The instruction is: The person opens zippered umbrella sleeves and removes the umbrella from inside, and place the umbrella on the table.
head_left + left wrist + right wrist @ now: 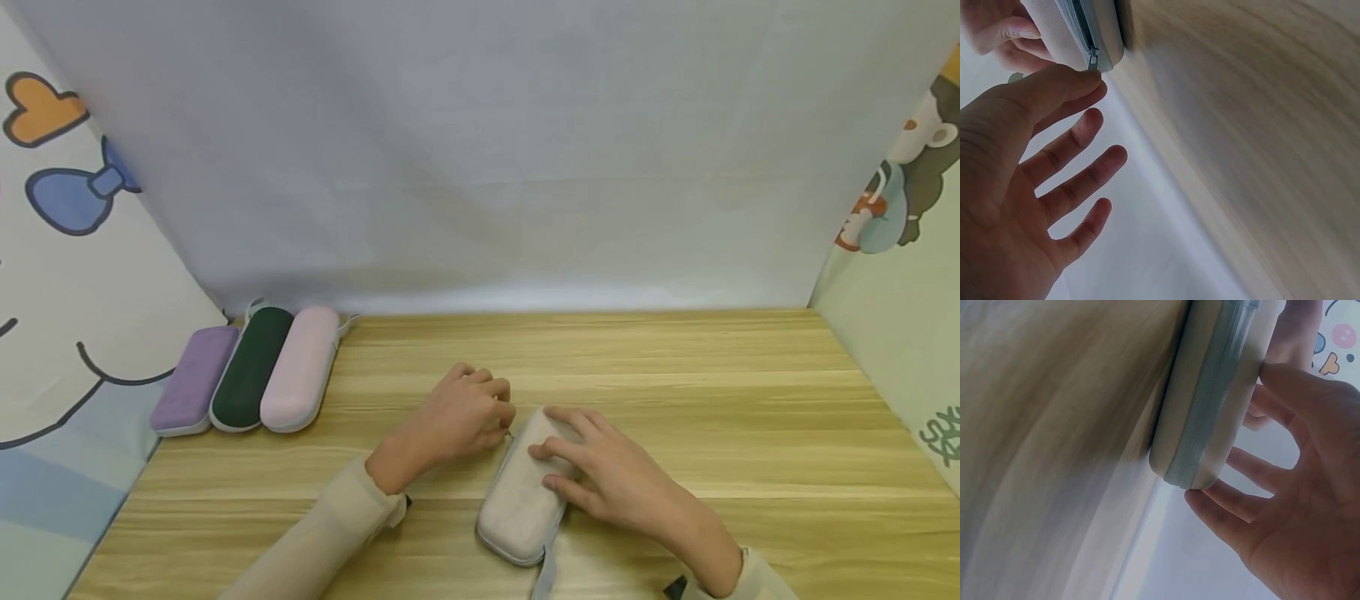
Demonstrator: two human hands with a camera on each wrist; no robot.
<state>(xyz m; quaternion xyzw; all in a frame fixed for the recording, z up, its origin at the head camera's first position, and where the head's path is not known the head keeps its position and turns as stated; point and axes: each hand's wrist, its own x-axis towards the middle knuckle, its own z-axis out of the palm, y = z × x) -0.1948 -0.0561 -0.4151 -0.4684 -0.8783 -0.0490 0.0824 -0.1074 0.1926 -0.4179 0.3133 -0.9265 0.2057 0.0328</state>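
A pale grey zippered case (522, 500) lies at an angle on the wooden table, with a fabric wrist strap (546, 575) at its near end. My left hand (461, 417) is at its far left side. In the left wrist view, thumb and index finger pinch the metal zipper pull (1093, 61) at the case's corner, while the other fingers spread away. A dark line runs along the zipper above the pull. My right hand (611, 475) holds the case from the right, thumb and fingers on its top and one fingertip (1194, 499) at its far end.
Three more cases lie side by side at the table's back left: a purple one (197, 375), a dark green one (252, 367) and a pink one (302, 367). A pale cloth backdrop (525, 167) stands behind the table (712, 383), with printed panels at both sides.
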